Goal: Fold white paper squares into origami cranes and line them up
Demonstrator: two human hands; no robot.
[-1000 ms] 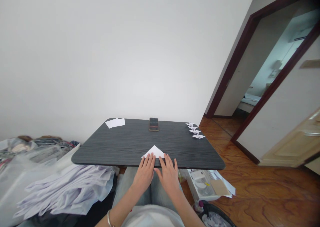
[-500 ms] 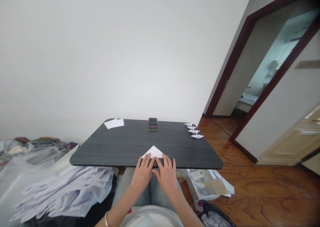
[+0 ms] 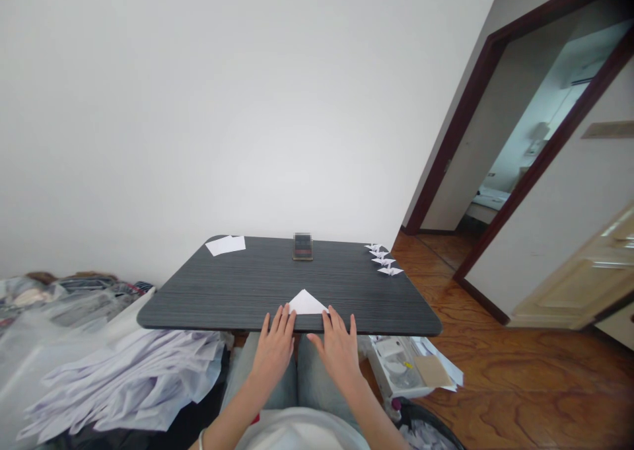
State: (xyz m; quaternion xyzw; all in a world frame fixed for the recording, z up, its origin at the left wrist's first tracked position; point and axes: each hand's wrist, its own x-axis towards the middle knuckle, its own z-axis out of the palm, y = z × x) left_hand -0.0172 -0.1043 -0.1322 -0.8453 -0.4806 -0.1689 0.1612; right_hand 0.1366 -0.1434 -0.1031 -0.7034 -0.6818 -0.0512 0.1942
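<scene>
A white sheet of paper folded into a triangle [image 3: 306,302] lies flat near the front edge of the dark table [image 3: 247,285], its point facing the wall. My left hand [image 3: 275,347] rests with fingers outstretched on the triangle's left corner, which it covers. On the right corner lie the fingertips of my right hand [image 3: 337,347], its fingers spread and thumb held apart. Neither hand grips the paper.
White paper sheets [image 3: 226,245] lie at the table's back left. A phone-like device [image 3: 302,246] stands at the back middle. Several folded paper cranes [image 3: 384,260] line the right side. Below are a box [image 3: 401,367], a bin [image 3: 426,427] and piled white cloth [image 3: 133,377].
My hands have moved apart along the triangle's lower edge, the left one leftward and the right one rightward. More of the paper between them shows now.
</scene>
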